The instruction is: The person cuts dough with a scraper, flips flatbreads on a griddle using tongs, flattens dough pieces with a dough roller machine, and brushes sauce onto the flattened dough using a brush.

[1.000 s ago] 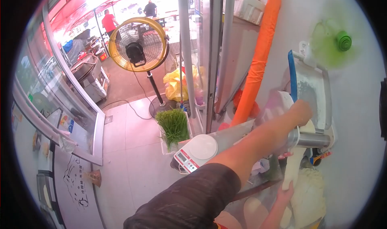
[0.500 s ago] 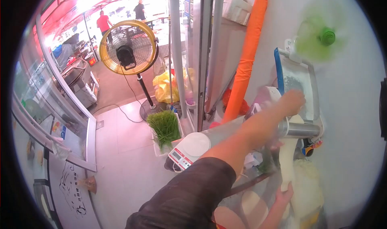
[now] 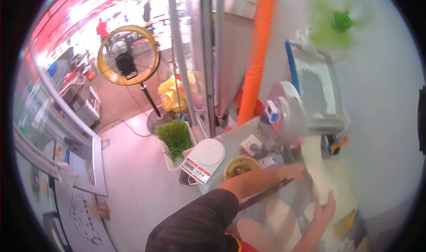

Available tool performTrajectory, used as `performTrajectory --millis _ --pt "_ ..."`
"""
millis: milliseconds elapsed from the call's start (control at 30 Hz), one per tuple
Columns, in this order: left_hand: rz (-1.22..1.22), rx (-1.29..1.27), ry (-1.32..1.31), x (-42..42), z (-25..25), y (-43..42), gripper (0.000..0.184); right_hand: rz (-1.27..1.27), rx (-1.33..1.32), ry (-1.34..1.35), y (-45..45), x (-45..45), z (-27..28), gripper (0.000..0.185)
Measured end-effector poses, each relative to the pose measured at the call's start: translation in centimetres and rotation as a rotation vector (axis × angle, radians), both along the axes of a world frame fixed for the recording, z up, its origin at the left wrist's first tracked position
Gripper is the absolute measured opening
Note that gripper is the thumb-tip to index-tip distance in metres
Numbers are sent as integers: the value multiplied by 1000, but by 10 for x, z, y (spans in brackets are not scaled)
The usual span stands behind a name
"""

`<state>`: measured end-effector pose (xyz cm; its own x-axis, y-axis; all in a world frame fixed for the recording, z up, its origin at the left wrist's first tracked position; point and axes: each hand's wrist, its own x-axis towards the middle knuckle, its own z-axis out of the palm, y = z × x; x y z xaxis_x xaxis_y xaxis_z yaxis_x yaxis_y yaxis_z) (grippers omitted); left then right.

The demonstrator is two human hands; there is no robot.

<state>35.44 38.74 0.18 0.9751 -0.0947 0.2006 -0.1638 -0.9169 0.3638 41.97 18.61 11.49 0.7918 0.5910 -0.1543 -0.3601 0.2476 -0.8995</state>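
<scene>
A long pale dough sheet (image 3: 313, 156) hangs from the metal roller (image 3: 326, 125) of a dough-pressing machine (image 3: 284, 114). Low on the sheet, my right hand (image 3: 326, 204) has its fingers wrapped round the dough near its lower end. My left hand (image 3: 298, 171) is beside the sheet's left edge, below the roller; motion smears its fingers, and I cannot tell whether it touches the dough. Above the roller slopes the machine's tray (image 3: 316, 85), with a blue side edge.
A white scale (image 3: 204, 161) and a bowl (image 3: 241, 167) with brownish contents stand left of the machine. Green grass-like stalks (image 3: 174, 139) fill a white box near the doorway. A yellow floor fan (image 3: 128, 55) stands beyond; a green fan (image 3: 341, 20) spins on the right.
My left hand has come down from above the roller to beside the hanging dough. My right hand still grips the sheet. The view has shifted, moving the surroundings left and slightly up.
</scene>
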Motion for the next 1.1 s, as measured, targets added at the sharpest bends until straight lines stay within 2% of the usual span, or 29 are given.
performTrajectory --millis 33,67,100,133,167,200,233,300,367,433,500,567,600,633,667,700,733,767,800,867,900,1000,1033,1067,1100 --pt "83 -129 -51 4 6 2 27 -5 11 12 -7 0 -1 41" --pt "133 -409 -130 0 24 7 28 -10 22 24 -12 -3 0 41" --pt "59 -958 -246 -4 42 17 29 -24 48 84 -12 -13 6 40" --pt "-257 -1790 -372 -9 53 26 30 -39 75 143 -11 -22 13 40" --pt "-551 -2211 -434 -11 62 31 31 -55 152 237 -11 -28 19 40" --pt "-815 -2461 -461 -12 67 40 32 -90 98 229 -11 -38 29 40" --pt "-544 -2384 -566 -11 69 43 32 -116 50 225 -13 -45 36 40" --pt "370 -976 -692 0 63 47 33 -90 17 60 -25 -46 26 39" --pt "223 -1050 -785 -1 69 55 34 -91 -36 -32 -36 -53 27 38" --pt "118 -1134 -779 -1 73 54 35 -124 -25 31 -40 -56 29 38" --pt "126 -1081 -736 -4 78 57 35 -180 68 216 -41 -55 15 38" --pt "420 -585 -639 -9 76 62 37 -138 108 255 -43 -55 4 39" --pt "612 -52 -532 -18 88 58 39 -126 126 277 -45 -56 -2 39" --pt "717 307 -237 -27 101 54 42 -146 84 329 -45 -59 -5 38" --pt "735 461 -120 -27 95 59 44 -180 40 390 -46 -63 -9 37" --pt "669 303 -184 -31 92 63 45 -168 -15 406 -47 -69 0 32" --pt "645 235 -211 -30 68 81 48 -154 144 440 -47 -74 -17 29" --pt "599 681 -170 -26 32 127 48 -159 61 366 -50 -78 -23 29" --pt "568 304 -231 -24 36 113 50 -153 -25 295 -54 -82 -28 30" --pt "586 270 -71 -42 110 43 50 -114 134 377 -55 -85 -47 31" --pt "445 -193 -199 -37 99 47 51 -110 164 415 -62 -85 -47 32" --pt "319 -1062 -369 -34 74 51 55 -74 203 490 -85 -85 -40 33" --pt "317 -872 -368 -37 66 50 56 -73 183 492 -95 -82 -37 33" --pt "225 -1019 -348 -38 67 44 56 -70 164 492 -105 -77 -36 33" --pt "137 -1167 -320 -39 73 32 56 -65 64 380 -116 -72 -37 33"
